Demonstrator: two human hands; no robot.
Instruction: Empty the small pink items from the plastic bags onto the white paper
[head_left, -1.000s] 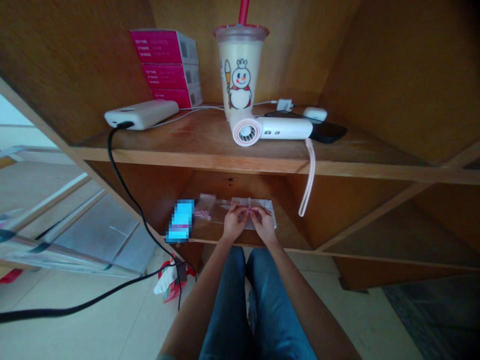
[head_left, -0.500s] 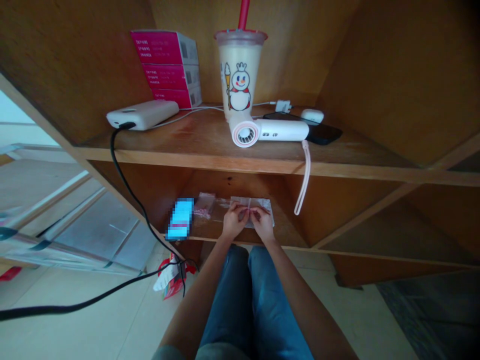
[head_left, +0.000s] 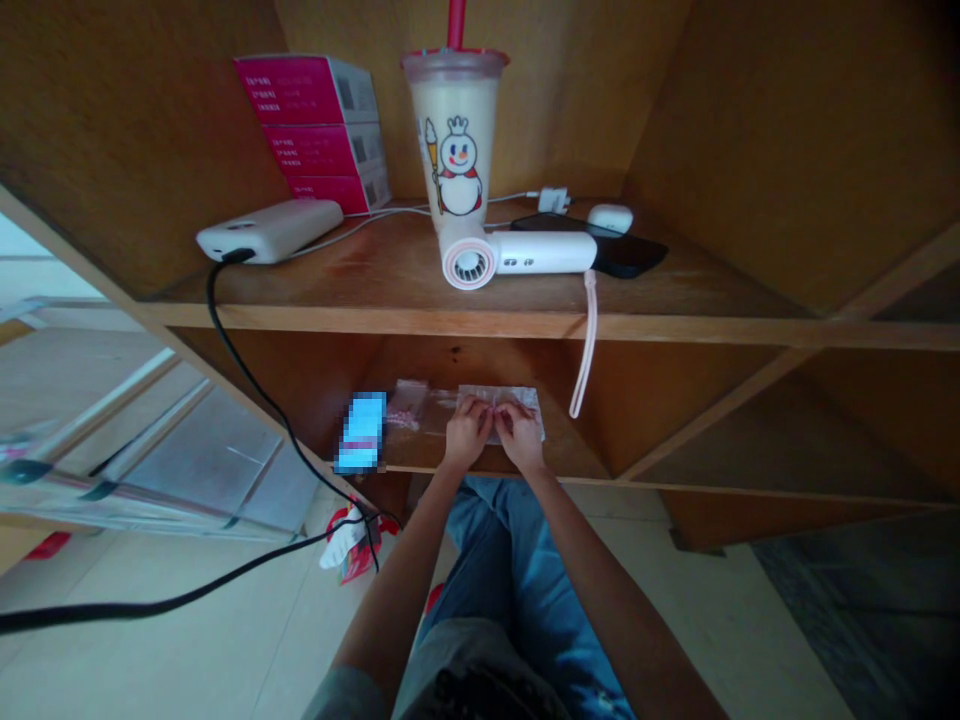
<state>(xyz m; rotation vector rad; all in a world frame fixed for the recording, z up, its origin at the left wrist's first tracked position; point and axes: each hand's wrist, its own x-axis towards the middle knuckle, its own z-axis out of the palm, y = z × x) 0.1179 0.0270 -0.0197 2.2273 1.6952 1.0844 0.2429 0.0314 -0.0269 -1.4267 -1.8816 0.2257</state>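
On the lower shelf, my left hand (head_left: 468, 432) and my right hand (head_left: 519, 434) meet over a flat, clear-and-whitish plastic sheet or bag (head_left: 529, 400). The fingers of both hands are bent and pinched close together. Something small and pinkish seems to be between the fingertips, too small to name. To the left of my hands lies a small clear bag (head_left: 409, 402) with pink bits in it. A phone with a lit, blurred screen (head_left: 361, 432) rests farther left on the same shelf.
On the upper shelf stand a milky drink cup (head_left: 459, 150), stacked pink boxes (head_left: 300, 95), a white power bank (head_left: 270, 232) and a white handheld fan (head_left: 544, 252) over a dark phone (head_left: 634, 258). The fan's strap (head_left: 585, 345) hangs down. A black cable (head_left: 247, 350) crosses the left side.
The view has shifted slightly, and my legs have changed position below the shelf. Both hands stay together over the plastic sheet, with a small shift of the fingers.
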